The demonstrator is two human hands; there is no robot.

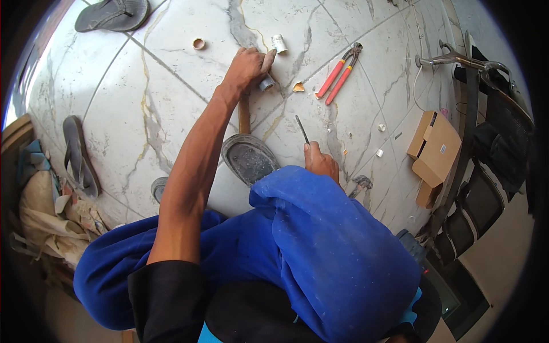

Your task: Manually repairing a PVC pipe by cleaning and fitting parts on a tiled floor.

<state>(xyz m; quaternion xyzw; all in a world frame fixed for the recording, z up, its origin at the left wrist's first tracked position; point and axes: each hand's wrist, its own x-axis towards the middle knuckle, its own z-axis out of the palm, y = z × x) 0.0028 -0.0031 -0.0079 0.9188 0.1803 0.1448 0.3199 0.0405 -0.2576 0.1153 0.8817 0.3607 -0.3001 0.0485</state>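
My left hand point(249, 70) is closed around the head end of a hammer on the tiled floor. Its wooden handle point(244, 114) points back toward me, and one grey metal face point(266, 83) shows beside my thumb. Lower and to the right, my right hand point(322, 162) grips a thin dark metal rod point(302, 129) that slants up and left; my blue trouser knee partly hides this hand. Just beyond my left hand is a whitish cylinder point(278, 44). A brown ring-shaped piece point(198, 44) lies farther left. Red-handled pincers point(339, 77) rest right of a broken tan piece point(298, 87).
A dark shoe sole point(249, 157) is below the hammer handle. Loose sandals point(81, 157) lie at left and far left, near a heap of cloth point(43, 194). Small white fragments point(381, 127) dot the right side. An opened cardboard box point(443, 146) stands before black metal-framed seats point(483, 194).
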